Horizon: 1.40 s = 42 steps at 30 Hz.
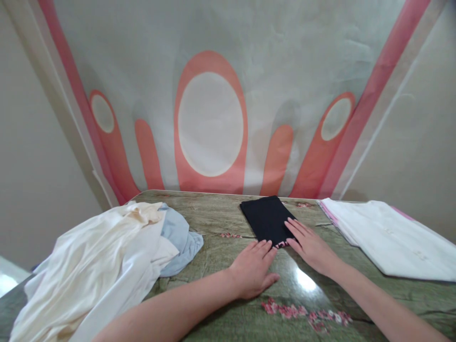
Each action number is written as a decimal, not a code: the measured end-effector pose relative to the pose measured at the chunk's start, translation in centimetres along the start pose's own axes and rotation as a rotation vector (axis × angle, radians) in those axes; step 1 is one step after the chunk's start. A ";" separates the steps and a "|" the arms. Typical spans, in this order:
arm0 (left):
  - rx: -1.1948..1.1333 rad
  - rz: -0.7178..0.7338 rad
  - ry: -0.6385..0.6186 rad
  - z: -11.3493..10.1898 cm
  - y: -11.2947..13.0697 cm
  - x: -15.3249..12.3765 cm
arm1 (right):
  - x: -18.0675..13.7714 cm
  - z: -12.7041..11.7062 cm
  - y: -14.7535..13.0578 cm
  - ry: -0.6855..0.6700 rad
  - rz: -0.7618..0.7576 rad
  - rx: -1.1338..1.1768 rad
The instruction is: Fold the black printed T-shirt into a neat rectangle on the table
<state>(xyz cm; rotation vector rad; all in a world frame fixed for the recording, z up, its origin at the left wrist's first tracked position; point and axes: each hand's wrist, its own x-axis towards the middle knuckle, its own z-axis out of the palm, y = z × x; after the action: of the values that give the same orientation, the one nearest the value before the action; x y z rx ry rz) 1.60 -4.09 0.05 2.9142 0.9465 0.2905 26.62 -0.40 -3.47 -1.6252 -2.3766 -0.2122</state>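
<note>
A black folded cloth item (268, 219) lies flat on the table, with a strip of pink-and-white pattern along its near edge. My left hand (253, 268) rests at its near left corner, palm down, fingertips touching the edge and thumb out to the side. On its right side my right hand (311, 244) lies with fingers stretched out over the fabric and the thumb near the patterned edge. Neither hand grips anything. What kind of garment the black cloth is, I cannot tell.
On the left a loose heap of cream and white clothes (96, 266) lies beside a light blue cloth (180, 237). At right sits a stack of folded white clothes (395, 240) with pink edges. The wood-patterned table (213, 294) meets a printed wall covering (210, 28) at the back.
</note>
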 end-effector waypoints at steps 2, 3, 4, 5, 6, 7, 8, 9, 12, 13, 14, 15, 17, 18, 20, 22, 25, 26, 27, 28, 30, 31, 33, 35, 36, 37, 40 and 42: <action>-0.003 0.011 -0.012 0.0 -0.1 0.0 | -0.2 0.2 -0.6 -0.079 -0.025 0.061; -0.005 0.015 -0.015 0.0 -0.1 0.1 | -0.2 0.2 -0.8 -0.110 -0.024 0.077; -0.007 0.017 -0.015 0.0 -0.1 0.1 | -0.3 0.3 -0.8 -0.130 -0.017 0.084; -0.009 0.019 -0.013 -0.1 -0.1 0.1 | -0.4 0.3 -0.8 -0.143 -0.009 0.087; -0.011 0.018 -0.007 -0.1 -0.1 0.1 | -0.4 0.3 -0.7 -0.152 -0.004 0.089; -0.013 0.017 0.001 -0.2 -0.2 0.1 | -0.4 0.4 -0.7 -0.156 0.000 0.092; -0.015 0.012 0.012 -0.2 -0.4 0.2 | -0.4 0.4 -0.6 -0.158 0.001 0.095; -0.018 0.004 0.025 -0.2 -0.8 0.4 | -0.4 0.4 -0.6 -0.159 -0.001 0.098; -0.028 -0.065 0.069 0.1 -2.8 1.4 | -0.3 0.4 -0.6 -0.155 -0.008 0.104; -0.032 -0.098 0.080 0.2 -3.8 1.8 | -0.3 0.3 -0.6 -0.154 -0.007 0.104; -0.036 -0.140 0.089 0.3 -5.0 2.4 | -0.3 0.2 -0.6 -0.154 -0.005 0.104; -0.041 -0.174 0.085 0.4 -6.2 2.9 | -0.3 0.1 -0.7 -0.156 -0.003 0.104; -0.062 -0.249 0.089 0.4 -8.9 4.1 | -0.3 0.0 -0.8 -0.160 0.000 0.105; -0.085 -0.314 0.115 0.4 -10.2 4.7 | -0.3 0.0 -0.8 -0.161 0.000 0.106; -0.163 -0.477 0.183 0.3 -12.5 5.8 | -0.3 0.0 -0.8 -0.160 -0.001 0.110; -0.196 -0.573 0.235 0.2 -14.3 6.8 | -0.3 0.0 -0.8 -0.156 -0.003 0.114; -0.235 -0.636 0.291 0.4 -16.5 8.2 | -0.3 0.2 -0.7 -0.152 -0.004 0.116; -0.252 -0.650 0.309 0.5 -17.1 8.7 | -0.3 0.3 -0.7 -0.153 -0.004 0.115; -0.269 -0.661 0.325 0.7 -17.6 9.1 | -0.3 0.3 -0.6 -0.153 -0.003 0.115; -0.286 -0.668 0.338 0.8 -18.1 9.4 | -0.3 0.4 -0.6 -0.154 -0.003 0.115; -0.322 -0.674 0.356 1.0 -18.7 10.0 | -0.3 0.4 -0.6 -0.157 -0.002 0.113; -0.339 -0.674 0.362 1.1 -18.9 10.2 | -0.3 0.4 -0.6 -0.159 -0.001 0.112; -0.373 -0.672 0.374 1.2 -19.2 10.4 | -0.3 0.3 -0.6 -0.166 -0.003 0.108; -0.405 -0.669 0.383 1.4 -19.2 10.5 | -0.3 0.3 -0.6 -0.164 -0.006 0.104; -0.421 -0.667 0.386 1.5 -19.2 10.4 | -0.3 0.3 -0.6 -0.161 -0.008 0.103; -0.435 -0.662 0.388 1.6 -19.1 10.4 | -0.3 0.4 -0.6 -0.158 -0.010 0.102; -0.470 -0.646 0.401 1.8 -19.1 10.3 | -0.3 0.4 -0.5 -0.153 -0.014 0.095; -0.479 -0.635 0.416 1.9 -19.1 10.2 | -0.4 0.5 -0.5 -0.155 -0.011 0.088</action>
<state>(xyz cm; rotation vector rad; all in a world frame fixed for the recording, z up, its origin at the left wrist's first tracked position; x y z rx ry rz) -0.94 17.36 -2.42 2.0298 1.5303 0.9342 26.20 -0.82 -4.01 -1.6426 -2.4700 0.0169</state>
